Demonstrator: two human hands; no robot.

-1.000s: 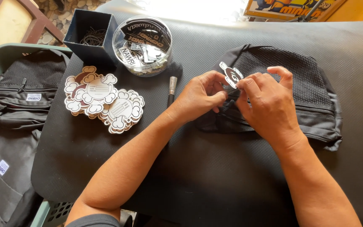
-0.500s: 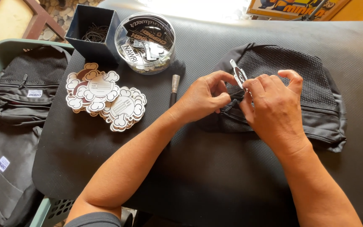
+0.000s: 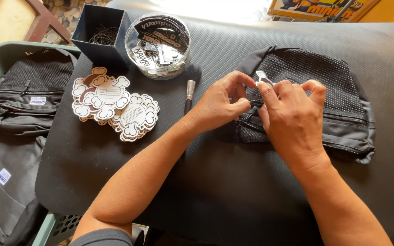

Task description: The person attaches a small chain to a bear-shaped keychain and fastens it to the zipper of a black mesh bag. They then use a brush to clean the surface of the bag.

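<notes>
Black mesh bag (image 3: 324, 86) unmoved, both hands still at its zip, left hand (image 3: 222, 102) and right hand (image 3: 292, 120) pinching small white tag (image 3: 263, 77), now lower

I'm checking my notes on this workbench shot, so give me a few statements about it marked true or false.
1. Both hands work at the zipper of a black mesh bag lying on the dark mat. True.
2. The left hand rests on the pile of cloud-shaped tags. False: it is at the bag, beside the right hand.
3. A clear round tub stands next to a dark square box. True.
4. The green crate on the left holds fruit. False: it holds black bags.
5. A small silver tag shows between the fingers. True.
</notes>
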